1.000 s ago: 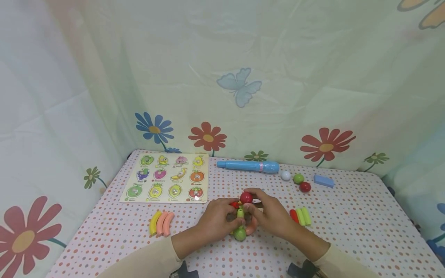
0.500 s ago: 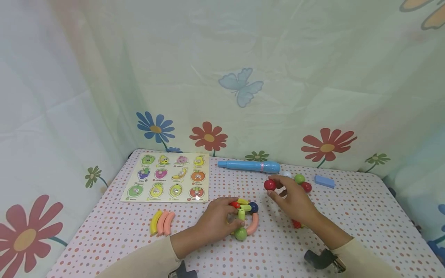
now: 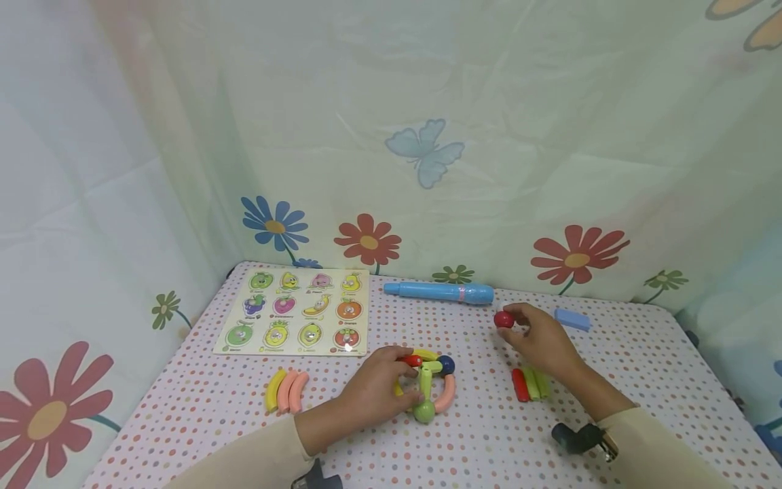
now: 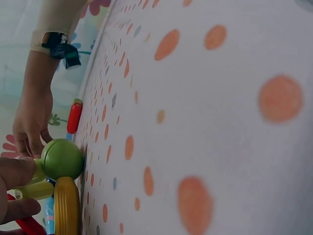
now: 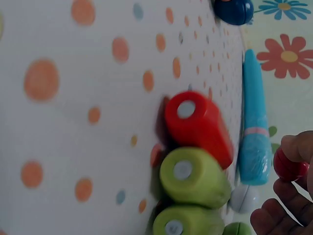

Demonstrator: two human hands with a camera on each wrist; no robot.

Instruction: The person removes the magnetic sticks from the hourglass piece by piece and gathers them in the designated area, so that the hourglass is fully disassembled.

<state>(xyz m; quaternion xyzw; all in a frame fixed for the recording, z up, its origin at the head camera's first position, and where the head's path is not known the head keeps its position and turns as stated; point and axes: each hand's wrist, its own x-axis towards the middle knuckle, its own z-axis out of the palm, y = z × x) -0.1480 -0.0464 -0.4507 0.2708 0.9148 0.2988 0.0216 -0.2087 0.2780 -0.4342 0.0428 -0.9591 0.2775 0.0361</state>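
My left hand [image 3: 379,384] grips a ring-like build of magnetic rods and balls on the dotted table. In the head view it shows a green ball [image 3: 424,411], a navy ball [image 3: 447,365], a curved pink rod [image 3: 449,394] and light green rods [image 3: 425,382]. A thick yellow rod [image 4: 67,205] meets the green ball in the left wrist view. Farther right, my right hand [image 3: 544,336] pinches a red ball [image 3: 504,319] between thumb and fingers. Close behind that ball, the white ball [image 5: 243,198] is mostly hidden in the head view.
Beside the right forearm lie a red rod [image 3: 520,385] and green rods [image 3: 533,384]. Yellow and pink curved rods [image 3: 286,391] lie left. Toward the back are a fruit puzzle board [image 3: 293,311], a blue tube [image 3: 436,292] and a blue block [image 3: 572,319].
My right hand has carried the red ball away from the build, to the right and back toward the loose balls. The left hand stays at the build, now with its navy ball exposed.
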